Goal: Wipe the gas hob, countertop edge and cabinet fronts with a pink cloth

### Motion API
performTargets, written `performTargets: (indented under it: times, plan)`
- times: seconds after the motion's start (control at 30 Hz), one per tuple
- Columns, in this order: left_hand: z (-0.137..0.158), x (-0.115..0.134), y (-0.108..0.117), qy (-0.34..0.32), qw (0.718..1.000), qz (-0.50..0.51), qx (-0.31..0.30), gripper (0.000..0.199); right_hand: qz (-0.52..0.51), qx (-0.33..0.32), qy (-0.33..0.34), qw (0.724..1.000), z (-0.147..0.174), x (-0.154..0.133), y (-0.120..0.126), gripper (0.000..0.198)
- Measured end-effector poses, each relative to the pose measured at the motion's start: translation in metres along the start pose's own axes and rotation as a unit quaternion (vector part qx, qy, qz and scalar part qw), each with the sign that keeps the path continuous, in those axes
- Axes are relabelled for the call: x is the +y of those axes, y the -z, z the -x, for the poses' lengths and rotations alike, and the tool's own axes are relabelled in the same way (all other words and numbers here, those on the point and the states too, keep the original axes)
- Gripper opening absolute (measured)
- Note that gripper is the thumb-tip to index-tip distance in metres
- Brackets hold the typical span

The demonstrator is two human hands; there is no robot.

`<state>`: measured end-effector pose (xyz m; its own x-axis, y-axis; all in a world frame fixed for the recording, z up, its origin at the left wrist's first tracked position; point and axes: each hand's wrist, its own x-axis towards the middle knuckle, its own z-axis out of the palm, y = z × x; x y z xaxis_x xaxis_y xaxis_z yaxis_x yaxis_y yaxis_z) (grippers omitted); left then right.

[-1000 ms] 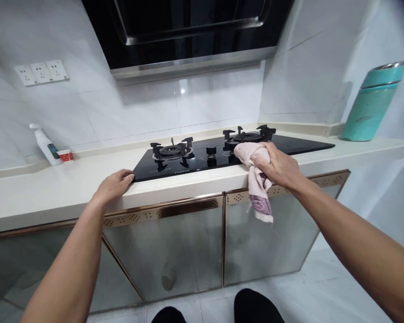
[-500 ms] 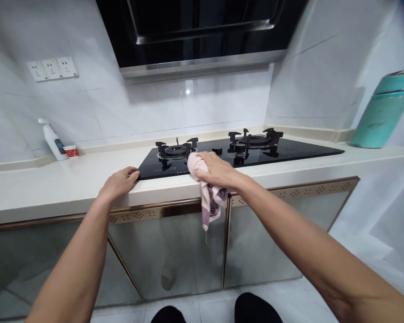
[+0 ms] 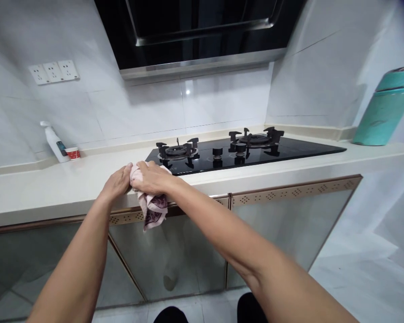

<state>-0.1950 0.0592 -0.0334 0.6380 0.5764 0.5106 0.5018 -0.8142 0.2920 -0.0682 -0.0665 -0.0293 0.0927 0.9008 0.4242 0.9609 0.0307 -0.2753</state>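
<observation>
My right hand (image 3: 152, 176) is closed on a pink-and-white cloth (image 3: 154, 208), pressed at the front left corner of the black glass gas hob (image 3: 202, 163). The cloth's lower end, with a dark purple pattern, hangs over the counter's front edge. Right beside it my left hand (image 3: 117, 183) rests on the pale countertop (image 3: 63, 181), its fingers stretched out and meeting the cloth. The hob has two burners with black pan supports, and two black knobs (image 3: 217, 153) stand upright between them. The hob's left front corner is hidden behind my right hand.
At the back left stand a white spray bottle (image 3: 55, 143) and a red-and-white cup (image 3: 73, 153). A turquoise canister (image 3: 384, 107) stands at the far right. The black range hood (image 3: 202, 31) overhangs the hob. Glass-fronted cabinets (image 3: 272, 229) are below.
My right hand has slid left along the hob's front edge with the cloth, coming up against my left hand. The left hand has stayed almost in place. Both knobs now show.
</observation>
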Motion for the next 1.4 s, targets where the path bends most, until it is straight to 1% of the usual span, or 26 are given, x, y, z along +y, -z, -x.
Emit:
performTargets:
  times: [0.1,0.27,0.4,0.5,0.63,0.73,0.87,1.0,1.13,1.23,1.3,1.4]
  plan:
    - [-0.001,-0.001,0.001,0.013,1.000,0.002,0.005,0.069,-0.007,0.007,0.011,1.000,0.001,-0.001,-0.003,0.068]
    - [-0.002,-0.001,0.002,0.001,0.999,0.031,-0.007,0.066,-0.003,0.054,0.032,0.998,0.020,-0.002,-0.003,0.060]
    - [0.000,0.000,0.006,0.005,0.999,0.045,-0.015,0.070,0.015,0.071,0.047,0.996,0.031,-0.001,-0.005,0.062]
    - [0.001,0.001,0.007,0.004,0.999,0.050,-0.022,0.073,0.039,0.098,0.058,0.993,0.038,0.001,-0.008,0.064]
    - [0.001,0.003,0.008,0.004,0.999,0.049,-0.022,0.067,0.071,0.133,0.074,0.986,0.050,0.004,-0.010,0.064]
    - [0.000,0.005,0.008,0.016,0.999,0.043,-0.020,0.062,0.086,0.146,0.077,0.982,0.059,0.005,-0.011,0.064]
    - [-0.002,0.003,0.008,0.005,0.998,0.041,-0.047,0.058,0.095,0.160,0.080,0.979,0.072,0.006,-0.011,0.062]
    - [-0.004,-0.004,0.004,0.028,0.998,0.035,-0.046,0.055,0.096,0.160,0.097,0.978,0.084,0.008,-0.009,0.060]
    - [-0.003,-0.003,0.001,0.037,0.997,0.040,-0.052,0.057,0.078,0.121,0.112,0.983,0.094,0.017,0.003,0.060]
    - [-0.001,0.002,0.001,0.049,0.997,0.035,-0.048,0.058,0.042,0.098,0.099,0.989,0.102,0.034,0.021,0.059]
    - [0.000,0.004,0.000,0.058,0.997,0.031,-0.044,0.058,0.015,0.092,0.062,0.994,0.109,0.049,0.035,0.054]
    - [0.000,0.003,-0.001,0.065,0.997,0.033,-0.038,0.056,0.004,0.093,-0.026,0.995,0.121,0.072,0.056,0.048]
